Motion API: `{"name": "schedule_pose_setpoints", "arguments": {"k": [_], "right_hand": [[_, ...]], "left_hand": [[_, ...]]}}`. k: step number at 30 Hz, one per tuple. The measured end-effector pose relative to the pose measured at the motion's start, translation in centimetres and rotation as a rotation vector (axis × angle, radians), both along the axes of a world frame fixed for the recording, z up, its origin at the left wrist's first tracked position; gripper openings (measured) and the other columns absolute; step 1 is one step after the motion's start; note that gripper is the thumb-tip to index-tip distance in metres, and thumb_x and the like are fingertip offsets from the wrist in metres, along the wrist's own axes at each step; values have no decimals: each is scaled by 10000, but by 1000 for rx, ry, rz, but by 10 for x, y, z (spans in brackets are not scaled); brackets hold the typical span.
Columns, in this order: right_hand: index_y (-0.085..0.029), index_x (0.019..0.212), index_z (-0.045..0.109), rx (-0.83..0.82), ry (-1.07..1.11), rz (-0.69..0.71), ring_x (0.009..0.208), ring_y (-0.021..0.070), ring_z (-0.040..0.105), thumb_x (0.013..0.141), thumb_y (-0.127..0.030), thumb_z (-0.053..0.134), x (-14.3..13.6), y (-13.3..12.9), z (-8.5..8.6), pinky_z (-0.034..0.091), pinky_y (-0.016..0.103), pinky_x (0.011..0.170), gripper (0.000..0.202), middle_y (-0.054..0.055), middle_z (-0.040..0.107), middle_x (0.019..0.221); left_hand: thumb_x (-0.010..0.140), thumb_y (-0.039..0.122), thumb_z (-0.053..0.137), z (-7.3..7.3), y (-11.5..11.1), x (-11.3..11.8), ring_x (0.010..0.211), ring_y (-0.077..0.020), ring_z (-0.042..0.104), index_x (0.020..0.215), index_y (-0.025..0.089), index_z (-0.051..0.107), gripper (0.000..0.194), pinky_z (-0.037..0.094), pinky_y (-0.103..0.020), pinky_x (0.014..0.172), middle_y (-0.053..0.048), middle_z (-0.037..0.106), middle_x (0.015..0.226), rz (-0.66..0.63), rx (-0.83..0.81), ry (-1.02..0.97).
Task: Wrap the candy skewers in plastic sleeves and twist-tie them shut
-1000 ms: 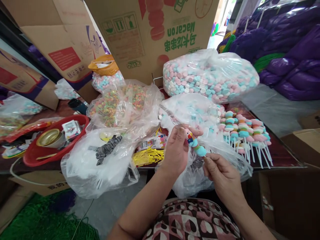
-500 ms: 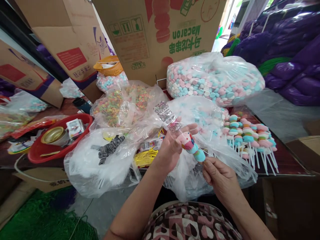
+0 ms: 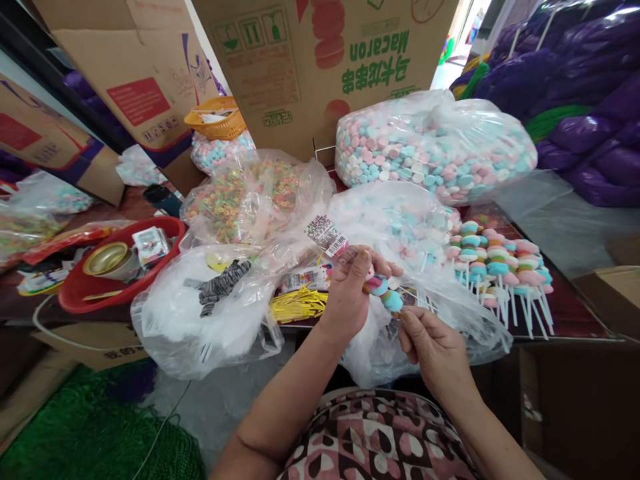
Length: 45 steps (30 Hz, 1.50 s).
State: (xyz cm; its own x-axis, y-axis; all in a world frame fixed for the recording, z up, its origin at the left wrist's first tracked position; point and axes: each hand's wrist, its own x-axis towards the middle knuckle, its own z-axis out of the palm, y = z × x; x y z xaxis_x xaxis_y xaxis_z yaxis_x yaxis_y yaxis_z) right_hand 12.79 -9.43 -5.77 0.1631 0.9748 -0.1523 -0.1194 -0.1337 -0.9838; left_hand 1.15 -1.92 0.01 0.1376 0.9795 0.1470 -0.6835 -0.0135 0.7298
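On my feed the left hand [image 3: 350,293] has curled over the marshmallow skewer [image 3: 393,301], hiding more than before. The right hand [image 3: 435,340] pinches its bottom end, stick maybe, over the plastic bag [image 3: 370,363].

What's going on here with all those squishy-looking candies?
Someone holds a stack of colorful candies and a clear wrapper with a barcode label. The left grip is around the stack's upper part; the right grip pinches its lower end. More candy sticks lie to the right, yellow strips to the left, and a big candy bag sits behind.
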Motion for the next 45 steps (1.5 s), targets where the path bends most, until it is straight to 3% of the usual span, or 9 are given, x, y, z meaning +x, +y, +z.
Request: {"name": "schedule_pose_setpoints", "arguments": {"k": [6, 13, 17, 21, 27, 32, 40, 45], "right_hand": [[-174, 857, 670, -28, -20, 130, 358, 79, 313, 848, -631, 598, -3, 0, 7, 223, 223, 375, 463, -68, 426, 421], [-208, 883, 715, 99, 22, 59, 513, 103, 437, 823, -453, 716, 4, 0, -5, 329, 222, 473, 252, -31, 553, 558], [-223, 823, 743, 181, -72, -30, 597, 119, 496, 794, -360, 751, 2, 2, -3, 402, 250, 564, 140, -12, 611, 648], [-237, 812, 746, 290, -94, -77, 605, 110, 465, 774, -319, 768, 1, 4, -4, 381, 253, 554, 93, -17, 582, 720], [-233, 819, 741, 309, -250, -95, 589, 133, 467, 813, -378, 726, 3, -1, -5, 377, 273, 549, 146, -8, 566, 675], [-233, 824, 751, 282, -449, -122, 542, 154, 458, 853, -437, 656, 6, -10, 1, 366, 292, 539, 226, -7, 561, 584], [-184, 810, 684, 64, -74, 168, 448, 94, 287, 863, -623, 582, 1, -8, 4, 206, 246, 440, 454, -63, 356, 480], [-195, 1006, 682, 35, 45, 142, 479, 93, 347, 803, -558, 699, 3, -7, 3, 237, 229, 450, 415, -63, 443, 536]], "left_hand": [[851, 495, 664, 0, -3, 0, 726, -145, 666, 769, 192, 554, 332, 520, -330, 810, 28, 578, 685, -27, -40, 24], [786, 530, 713, 2, -6, -1, 731, -159, 659, 758, 193, 551, 375, 513, -322, 767, 20, 578, 667, -60, -89, 82], [743, 441, 784, -2, -11, -5, 793, -167, 676, 890, 199, 587, 345, 496, -303, 761, 5, 649, 739, -117, -105, 94], [704, 437, 819, -2, -9, -15, 868, -177, 688, 1120, 234, 596, 514, 496, -311, 791, -42, 724, 959, -125, -71, 61], [767, 470, 752, 4, -12, -12, 813, -170, 694, 835, 214, 660, 280, 528, -332, 850, 1, 684, 739, -25, -85, 21], [789, 467, 726, 6, -18, -5, 798, -176, 673, 800, 224, 642, 258, 525, -380, 886, 7, 650, 727, -25, -69, 7], [798, 500, 703, 2, -21, -4, 781, -187, 654, 775, 224, 622, 289, 520, -365, 813, -3, 609, 706, -57, -78, 48], [812, 464, 707, 2, -16, -6, 764, -150, 646, 760, 207, 620, 277, 508, -333, 854, 9, 599, 704, -47, -70, 20]]}}
